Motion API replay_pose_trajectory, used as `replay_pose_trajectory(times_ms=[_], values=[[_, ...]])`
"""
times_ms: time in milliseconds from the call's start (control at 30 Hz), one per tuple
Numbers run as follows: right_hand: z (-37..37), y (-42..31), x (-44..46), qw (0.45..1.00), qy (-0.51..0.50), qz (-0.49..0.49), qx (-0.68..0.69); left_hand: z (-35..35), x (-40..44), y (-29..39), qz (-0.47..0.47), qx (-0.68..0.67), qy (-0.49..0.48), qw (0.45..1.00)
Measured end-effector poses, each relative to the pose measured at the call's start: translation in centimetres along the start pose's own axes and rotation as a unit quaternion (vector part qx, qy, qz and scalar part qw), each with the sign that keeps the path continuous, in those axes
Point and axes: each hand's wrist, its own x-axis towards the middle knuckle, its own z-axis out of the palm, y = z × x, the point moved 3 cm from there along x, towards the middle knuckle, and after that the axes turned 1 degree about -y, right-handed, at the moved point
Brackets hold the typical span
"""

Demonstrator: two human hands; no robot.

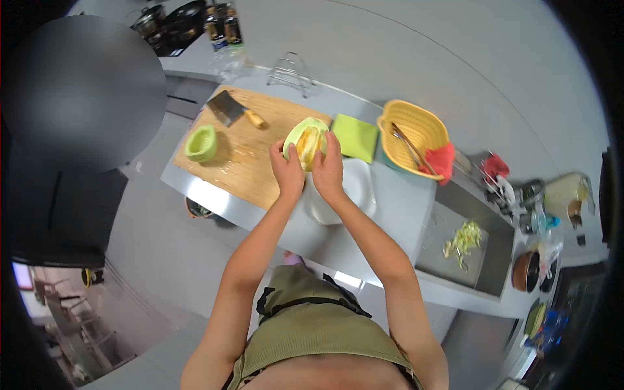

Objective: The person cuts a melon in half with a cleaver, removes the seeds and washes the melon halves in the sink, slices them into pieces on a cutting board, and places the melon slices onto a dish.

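Both hands hold a pale green melon half [308, 142], its cut side facing me with yellow-orange seed pulp in the middle. My left hand [287, 170] wraps its left side, and my right hand [328, 170] wraps the right side, with the thumbs near the lower rim. Beneath is the wooden cutting board [250, 159]. At the board's left end sits another melon piece [201, 144], hollow in the middle. A cleaver [229, 109] with a wooden handle lies at the far edge. Partly behind my right forearm is a white dish [357, 188].
A green cloth [355, 137] lies right of the board, beside a yellow basket [416, 127] holding utensils and a red cloth [441, 160]. Green peelings [465, 242] lie in the sink [448, 214]. Behind the board stands a wire rack [290, 73]. A bin [197, 208] is below the counter.
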Motion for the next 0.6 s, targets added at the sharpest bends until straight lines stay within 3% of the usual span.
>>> replay_pose_trajectory(times_ms=[133,267,300,367,400,500,600], values=[[-11.4,2.5,-4.4,0.997,0.067,-0.005,-0.023,6.7,-9.3,4.0,0.014,0.036,-0.098,0.994],[-24.6,6.8,-10.5,0.987,0.143,0.001,-0.076,15.3,-20.9,5.6,-0.047,-0.022,-0.178,0.983],[-27.6,7.7,-12.4,0.982,0.159,0.006,-0.097,17.3,-23.9,6.0,-0.11,-0.095,-0.215,0.966],[-33.5,9.5,-15.8,0.973,0.192,0.025,-0.124,21.7,-29.7,7.3,-0.24,-0.238,-0.28,0.899],[-36.0,11.1,-17.3,0.969,0.204,0.03,-0.134,23.6,-32.1,7.8,-0.312,-0.288,-0.338,0.84],[-42.2,14.2,-20.8,0.964,0.216,0.044,-0.152,27.9,-37.7,8.1,-0.507,-0.402,-0.457,0.611],[-46.3,16.1,-22.9,0.968,0.203,0.063,-0.137,30.6,-41.5,8.0,-0.538,-0.399,-0.496,0.552]])
